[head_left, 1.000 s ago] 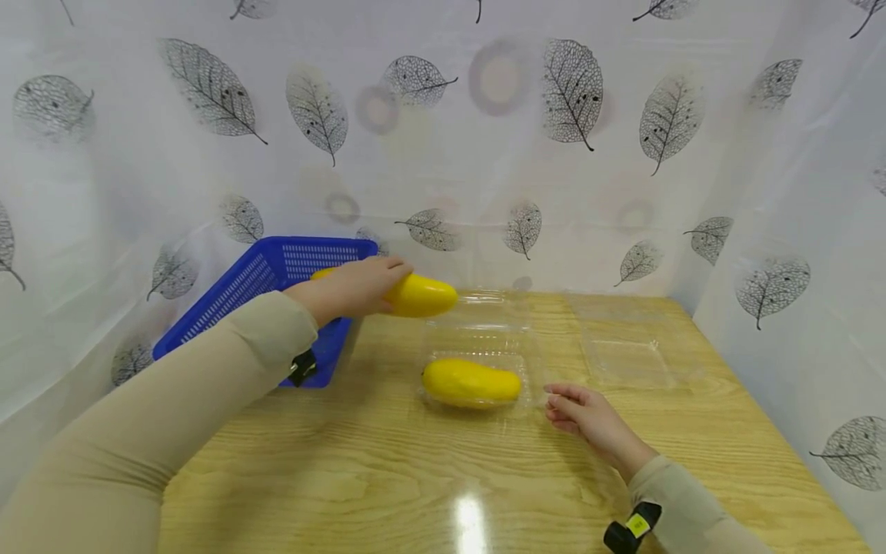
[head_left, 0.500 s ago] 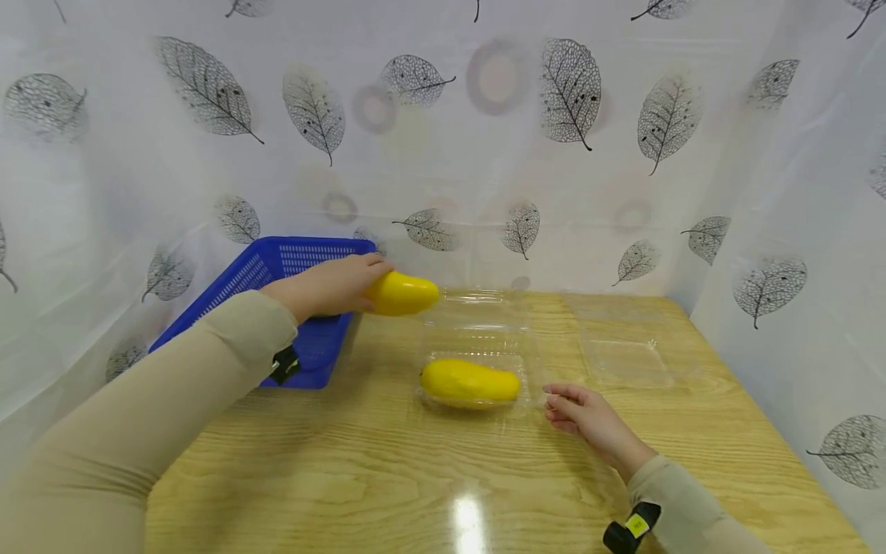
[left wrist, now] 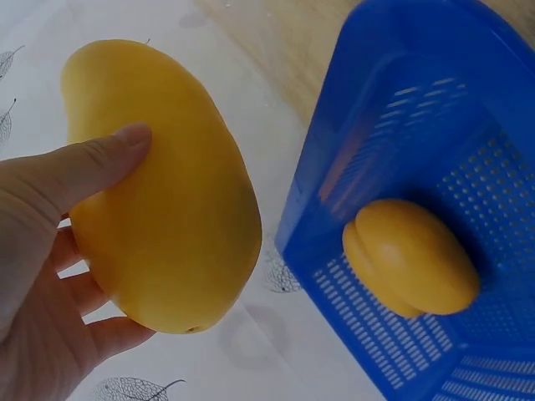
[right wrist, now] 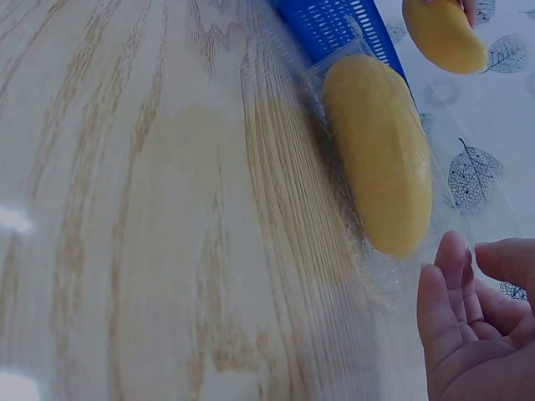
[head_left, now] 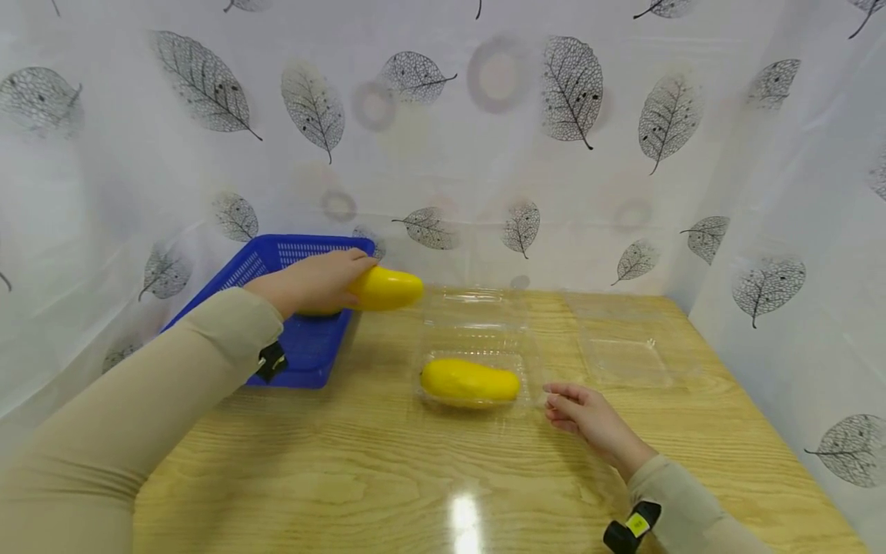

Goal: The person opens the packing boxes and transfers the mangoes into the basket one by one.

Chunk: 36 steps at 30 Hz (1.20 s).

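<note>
My left hand point(head_left: 311, 281) grips a yellow mango point(head_left: 391, 289) in the air by the right rim of the blue basket point(head_left: 321, 362). In the left wrist view the thumb lies across this mango point(left wrist: 171, 209), with fingers behind it. More yellow mango point(left wrist: 414, 259) lies at the basket's bottom, mostly hidden by the hand in the head view. Another mango point(head_left: 471, 382) lies sideways in a clear plastic clamshell box point(head_left: 508, 358), lid raised at the back. Just right of that box, my right hand point(head_left: 591, 423) rests with fingers loosely bent, holding nothing.
A second clear plastic box point(head_left: 630, 362), lid up, stands at the back right of the wooden table point(head_left: 374, 477). A white leaf-printed curtain point(head_left: 443, 154) encloses the back and sides.
My left hand has moved left with the mango, from near the clamshell's raised lid back toward the basket. The right hand and the boxed mango stay in place.
</note>
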Motion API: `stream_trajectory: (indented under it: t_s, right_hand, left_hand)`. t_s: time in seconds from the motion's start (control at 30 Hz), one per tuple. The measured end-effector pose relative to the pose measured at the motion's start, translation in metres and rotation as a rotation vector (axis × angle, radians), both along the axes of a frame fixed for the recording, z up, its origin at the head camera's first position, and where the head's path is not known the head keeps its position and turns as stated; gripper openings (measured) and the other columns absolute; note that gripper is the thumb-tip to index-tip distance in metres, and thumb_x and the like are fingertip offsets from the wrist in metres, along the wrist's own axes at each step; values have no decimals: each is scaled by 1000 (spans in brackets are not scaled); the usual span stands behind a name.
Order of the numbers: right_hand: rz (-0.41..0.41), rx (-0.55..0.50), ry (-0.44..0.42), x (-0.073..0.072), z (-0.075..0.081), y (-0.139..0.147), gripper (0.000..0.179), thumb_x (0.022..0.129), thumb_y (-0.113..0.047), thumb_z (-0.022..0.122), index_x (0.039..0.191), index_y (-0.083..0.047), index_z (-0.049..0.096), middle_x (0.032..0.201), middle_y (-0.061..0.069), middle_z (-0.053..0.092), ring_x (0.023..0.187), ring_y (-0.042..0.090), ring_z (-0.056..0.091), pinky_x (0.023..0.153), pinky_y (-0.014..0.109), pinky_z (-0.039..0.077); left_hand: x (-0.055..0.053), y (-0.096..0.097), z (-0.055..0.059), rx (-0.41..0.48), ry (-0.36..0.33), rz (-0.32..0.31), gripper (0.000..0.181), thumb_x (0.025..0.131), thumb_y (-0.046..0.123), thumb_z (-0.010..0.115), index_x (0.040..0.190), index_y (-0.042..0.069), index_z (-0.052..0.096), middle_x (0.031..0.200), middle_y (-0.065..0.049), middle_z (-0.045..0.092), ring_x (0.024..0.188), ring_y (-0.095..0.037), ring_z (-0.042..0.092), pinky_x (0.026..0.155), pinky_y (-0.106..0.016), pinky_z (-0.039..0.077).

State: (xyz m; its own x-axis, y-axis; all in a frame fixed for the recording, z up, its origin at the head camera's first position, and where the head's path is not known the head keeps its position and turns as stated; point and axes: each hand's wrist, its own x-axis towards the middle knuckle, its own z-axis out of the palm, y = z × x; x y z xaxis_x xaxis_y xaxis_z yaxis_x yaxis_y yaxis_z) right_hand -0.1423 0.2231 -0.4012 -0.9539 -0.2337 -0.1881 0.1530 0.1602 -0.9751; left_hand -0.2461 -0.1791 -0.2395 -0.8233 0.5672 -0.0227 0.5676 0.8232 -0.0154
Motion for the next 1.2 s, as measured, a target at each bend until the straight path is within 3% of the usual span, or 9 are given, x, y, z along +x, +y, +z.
stream_trajectory:
  t_s: [0.57, 1.2]
  right_hand:
    - [-13, 18, -6, 1, 2, -1, 48, 100, -14, 43, 137, 13, 31, 102, 10, 59, 86, 13, 59, 81, 28, 52]
    - [-13, 16, -4, 1, 2, -1, 48, 100, -15, 44, 136, 14, 31, 98, 8, 59, 84, 12, 59, 78, 25, 52]
  left_hand:
    - [-13, -29, 1, 9, -52, 76, 68, 85, 19, 69, 139, -3, 36, 137, -21, 41, 118, -37, 45, 101, -53, 34]
    - [-25, -59, -3, 13, -42, 104, 64, 84, 14, 69, 135, -8, 38, 132, -27, 43, 113, -40, 48, 97, -54, 37]
